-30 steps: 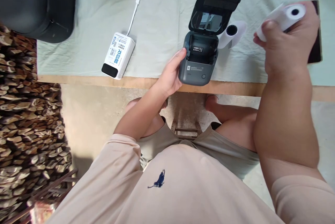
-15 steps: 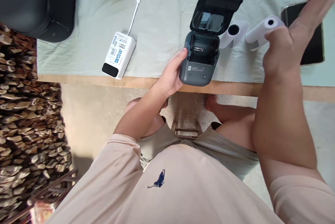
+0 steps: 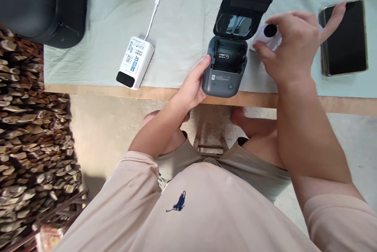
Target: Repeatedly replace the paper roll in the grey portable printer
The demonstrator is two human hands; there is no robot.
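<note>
A small dark grey label printer (image 3: 225,75) stands at the table's front edge with its lid (image 3: 243,8) flipped up and its paper bay empty. My left hand (image 3: 193,85) grips the printer's left side, thumb on the top rim. Just right of the printer, my right hand (image 3: 290,48) closes its thumb and fingers around a white paper roll (image 3: 269,34) with a black core. My little finger reaches out to touch a dark phone (image 3: 346,40). A second white roll, seen earlier, is hidden under the right hand.
A white power bank (image 3: 134,62) with a white cable (image 3: 151,16) lies left of the printer on the pale green cloth (image 3: 182,20). A black case (image 3: 41,4) fills the far left corner. Stacked firewood (image 3: 29,138) lies on the floor at left.
My right hand set down the white roll it held up, then moved left and closed on the black-cored roll beside the printer. My left hand stayed on the printer.
</note>
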